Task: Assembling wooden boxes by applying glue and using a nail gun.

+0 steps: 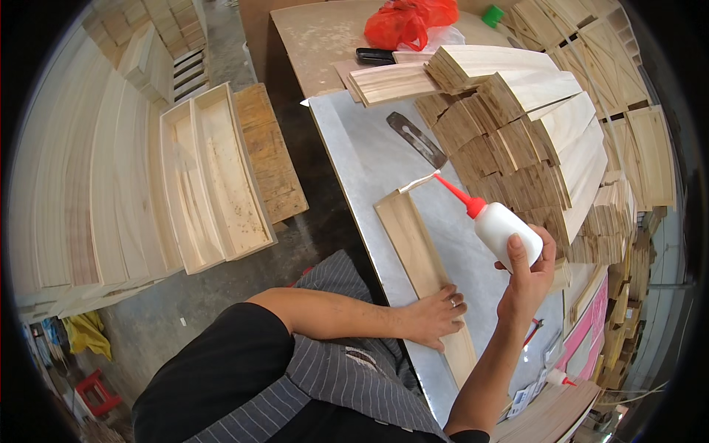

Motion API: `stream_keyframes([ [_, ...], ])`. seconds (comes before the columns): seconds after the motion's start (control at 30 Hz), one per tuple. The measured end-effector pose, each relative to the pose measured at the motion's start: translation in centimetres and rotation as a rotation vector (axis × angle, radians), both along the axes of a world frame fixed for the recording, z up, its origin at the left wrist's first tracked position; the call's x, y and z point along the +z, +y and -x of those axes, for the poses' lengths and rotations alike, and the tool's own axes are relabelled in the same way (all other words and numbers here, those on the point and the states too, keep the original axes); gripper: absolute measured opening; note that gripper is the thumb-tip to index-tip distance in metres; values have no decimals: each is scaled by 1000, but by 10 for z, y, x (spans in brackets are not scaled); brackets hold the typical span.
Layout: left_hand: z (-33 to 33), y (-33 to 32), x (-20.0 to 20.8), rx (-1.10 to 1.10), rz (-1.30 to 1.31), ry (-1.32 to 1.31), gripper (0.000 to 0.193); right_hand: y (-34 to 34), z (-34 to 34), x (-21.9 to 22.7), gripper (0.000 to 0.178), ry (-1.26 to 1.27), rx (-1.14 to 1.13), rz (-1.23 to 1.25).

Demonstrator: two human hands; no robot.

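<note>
A long, narrow wooden piece with raised edges [413, 240] lies lengthwise on the grey tabletop [354, 159]. My left hand [434, 319] rests over its nearer part, fingers spread, a ring on one of them. In my right hand [528, 269] is a white glue bottle [508, 235], tilted, its long red nozzle aimed down to the left. The nozzle tip is at the far end of the wooden piece, where a white streak of glue shows. A dark slotted metal blade [417, 139] lies just beyond that end.
Stacked boards [509, 140] crowd the table's right side. A red plastic bag [410, 22] sits at the far end, near a black-handled tool [375, 56]. To the left, a divided wooden box [214, 177] rests by a wooden stand [269, 155]. A red stool [97, 393] stands lower left.
</note>
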State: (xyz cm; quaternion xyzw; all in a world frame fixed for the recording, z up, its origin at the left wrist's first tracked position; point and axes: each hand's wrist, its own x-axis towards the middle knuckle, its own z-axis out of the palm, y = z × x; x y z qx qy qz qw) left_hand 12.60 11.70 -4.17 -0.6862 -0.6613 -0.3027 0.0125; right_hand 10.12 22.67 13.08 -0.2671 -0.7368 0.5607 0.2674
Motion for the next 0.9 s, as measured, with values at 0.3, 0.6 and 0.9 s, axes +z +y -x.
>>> stream_keyframes([
  [0.3, 10, 7, -19, -80, 41, -109, 73, 64, -156, 44, 63, 143, -245, 32],
  [0.6, 35, 3, 24, -49, 37, -3, 65, 44, -411, 24, 58, 15, -739, -31],
  [0.9, 29, 2, 33, -58, 82, 48, 66, 35, -452, 1, 60, 1, -792, -47],
])
